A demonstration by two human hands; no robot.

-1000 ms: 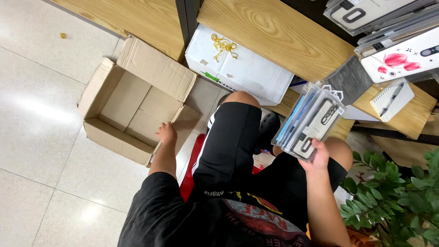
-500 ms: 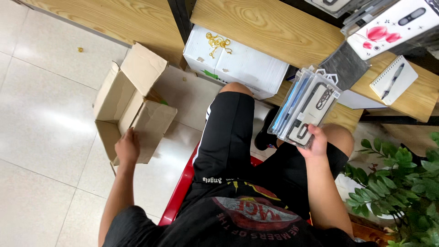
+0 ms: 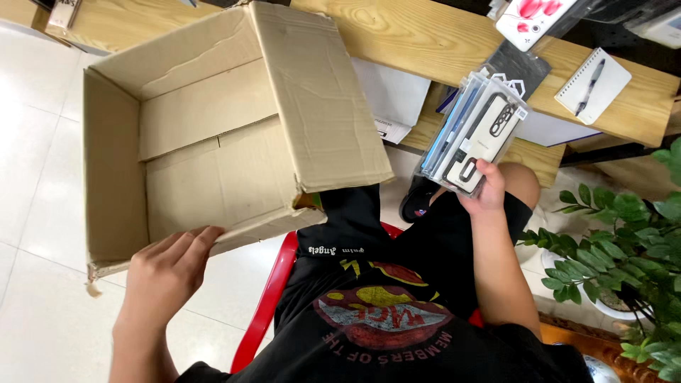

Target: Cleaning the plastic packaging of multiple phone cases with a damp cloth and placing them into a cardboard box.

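My left hand (image 3: 170, 273) grips the near edge of an open, empty cardboard box (image 3: 206, 135) and holds it up over my left knee, its opening tilted toward me. In my right hand (image 3: 486, 188) is a stack of several phone cases in clear packages (image 3: 475, 135), held upright above my right knee. I sit on a red chair (image 3: 266, 298) in black shorts and a black printed shirt.
A light wooden shelf (image 3: 440, 42) runs across the top, with a spiral notepad and pen (image 3: 592, 79) on it and a white box (image 3: 386, 103) beneath. More packaged items (image 3: 539, 18) hang at top right. A green potted plant (image 3: 624, 248) stands at right. White tile floor (image 3: 35, 213) lies left.
My left hand has lifted the cardboard box off the floor up toward my lap, so it now fills the left of the view. The right hand still holds the packaged cases.
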